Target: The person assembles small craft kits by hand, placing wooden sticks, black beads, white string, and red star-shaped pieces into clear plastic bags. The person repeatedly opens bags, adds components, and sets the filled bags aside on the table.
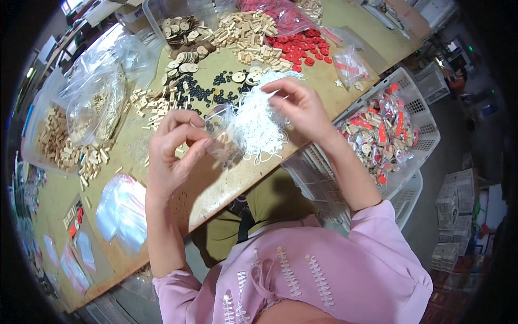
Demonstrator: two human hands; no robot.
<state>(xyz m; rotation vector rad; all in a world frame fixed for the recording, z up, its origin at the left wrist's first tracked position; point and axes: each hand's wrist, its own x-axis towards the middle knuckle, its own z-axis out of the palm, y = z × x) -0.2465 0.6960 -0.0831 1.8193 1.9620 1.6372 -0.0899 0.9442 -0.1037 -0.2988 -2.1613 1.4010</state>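
Note:
Between the thumb and fingers of my left hand (175,146) is a small see-through plastic bag (222,141). Pale wooden pieces and some dark bits show inside it. A tangled heap of white strings (256,129) lies just right of the bag, near the table's front edge. Over the heap's upper right, my right hand (305,110) is closed in a pinch, with white string at its fingertips. Black beads (197,89) are scattered behind the bag, and small wooden blocks (156,105) lie behind my left hand.
Wooden discs (186,59), more wooden blocks (248,35) and red discs (297,48) are piled at the back. A plastic tub (35,127) of blocks stands left. Flat plastic bags (123,208) lie at front left. A white crate (429,121) at right holds filled packets.

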